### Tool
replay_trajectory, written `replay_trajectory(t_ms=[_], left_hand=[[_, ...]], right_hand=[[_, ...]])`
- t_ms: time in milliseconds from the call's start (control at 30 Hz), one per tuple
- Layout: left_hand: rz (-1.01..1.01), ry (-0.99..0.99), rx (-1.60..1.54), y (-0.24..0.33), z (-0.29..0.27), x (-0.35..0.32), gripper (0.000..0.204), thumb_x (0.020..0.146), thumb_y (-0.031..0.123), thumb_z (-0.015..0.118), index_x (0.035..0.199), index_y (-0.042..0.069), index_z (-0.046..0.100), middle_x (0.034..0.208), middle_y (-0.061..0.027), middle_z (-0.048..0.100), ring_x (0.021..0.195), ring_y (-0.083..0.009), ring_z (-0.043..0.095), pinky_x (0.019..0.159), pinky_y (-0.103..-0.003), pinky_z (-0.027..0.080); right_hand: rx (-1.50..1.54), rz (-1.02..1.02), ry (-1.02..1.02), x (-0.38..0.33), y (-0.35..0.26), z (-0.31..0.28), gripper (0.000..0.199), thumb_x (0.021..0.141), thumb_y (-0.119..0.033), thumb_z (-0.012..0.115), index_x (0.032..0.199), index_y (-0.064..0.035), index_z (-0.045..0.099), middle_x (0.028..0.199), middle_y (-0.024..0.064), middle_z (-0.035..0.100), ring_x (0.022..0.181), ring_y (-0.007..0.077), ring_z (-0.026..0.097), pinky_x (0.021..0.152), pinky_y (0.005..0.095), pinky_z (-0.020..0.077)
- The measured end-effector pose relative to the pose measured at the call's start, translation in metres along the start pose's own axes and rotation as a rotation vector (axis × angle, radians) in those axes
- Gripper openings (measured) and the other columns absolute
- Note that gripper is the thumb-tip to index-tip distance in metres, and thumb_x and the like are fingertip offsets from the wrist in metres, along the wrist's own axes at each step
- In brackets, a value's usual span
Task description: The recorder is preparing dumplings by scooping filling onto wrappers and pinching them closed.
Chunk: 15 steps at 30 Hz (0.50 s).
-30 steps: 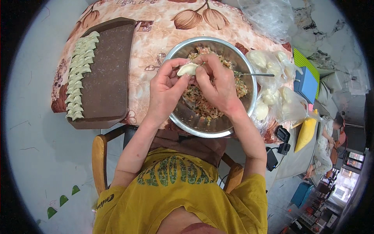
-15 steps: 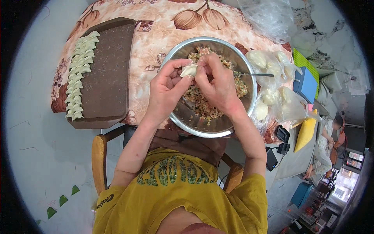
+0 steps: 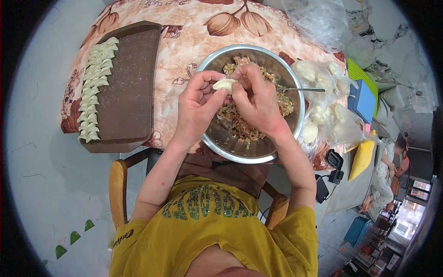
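A pale folded dumpling [image 3: 224, 85] is held between my two hands, above a wide steel bowl [image 3: 251, 159]. My left hand [image 3: 201, 102] grips its left end with thumb and fingers. At its right end, the thumb and forefinger of my right hand [image 3: 256, 100] pinch the dough edge. Chopped filling [image 3: 244, 123] lies in the bowl, partly hidden beneath my hands. The thin metal handle of a utensil [image 3: 308, 88] sticks out over the bowl's right rim. On the left, a brown tray [image 3: 131, 87] bears a column of finished dumplings [image 3: 95, 87] along its left side.
Plastic bags of dough wrappers [image 3: 318, 121] lie right of the bowl, near a blue box [image 3: 361, 99]. A crumpled clear bag [image 3: 318, 21] rests at the far right. Wooden chair arms [image 3: 118, 191] flank me. Another person [image 3: 383, 177] sits at far right.
The dumpling has turned slightly between my fingers and now shows a longer, smoother curved side. Both hands stay over the bowl with almost no shift.
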<state>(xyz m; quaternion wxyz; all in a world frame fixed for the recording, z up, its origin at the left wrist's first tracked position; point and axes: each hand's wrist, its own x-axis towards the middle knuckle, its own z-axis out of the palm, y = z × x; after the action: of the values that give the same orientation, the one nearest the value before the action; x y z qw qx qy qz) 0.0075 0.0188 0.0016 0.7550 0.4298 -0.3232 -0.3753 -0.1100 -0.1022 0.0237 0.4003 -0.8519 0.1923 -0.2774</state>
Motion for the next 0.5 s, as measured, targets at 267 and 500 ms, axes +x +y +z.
replay_trajectory(t_ms=[267, 500], left_hand=[[0.005, 0.011, 0.035, 0.0003, -0.0007, -0.0004, 0.025, 0.099, -0.001, 0.061, 0.124, -0.001, 0.056, 0.116, -0.0076, 0.065, 0.103, -0.0105, 0.064, 0.088, -0.027, 0.057], [-0.01, 0.022, 0.024, 0.0023, 0.0012, -0.001, 0.025, 0.1, -0.001, 0.059, 0.124, -0.001, 0.056, 0.114, -0.0078, 0.066, 0.102, -0.011, 0.065, 0.089, -0.027, 0.058]], right_hand=[[-0.08, -0.013, 0.009, -0.0013, -0.0011, 0.0022, 0.019, 0.093, -0.014, 0.063, 0.108, -0.0069, 0.053, 0.073, 0.0151, 0.068, 0.064, 0.0351, 0.07, 0.055, 0.0457, 0.0527], [0.018, 0.003, 0.013, -0.0021, 0.0026, 0.0035, 0.019, 0.093, -0.013, 0.062, 0.109, -0.0062, 0.054, 0.073, 0.0153, 0.067, 0.063, 0.0359, 0.069, 0.054, 0.0449, 0.0522]])
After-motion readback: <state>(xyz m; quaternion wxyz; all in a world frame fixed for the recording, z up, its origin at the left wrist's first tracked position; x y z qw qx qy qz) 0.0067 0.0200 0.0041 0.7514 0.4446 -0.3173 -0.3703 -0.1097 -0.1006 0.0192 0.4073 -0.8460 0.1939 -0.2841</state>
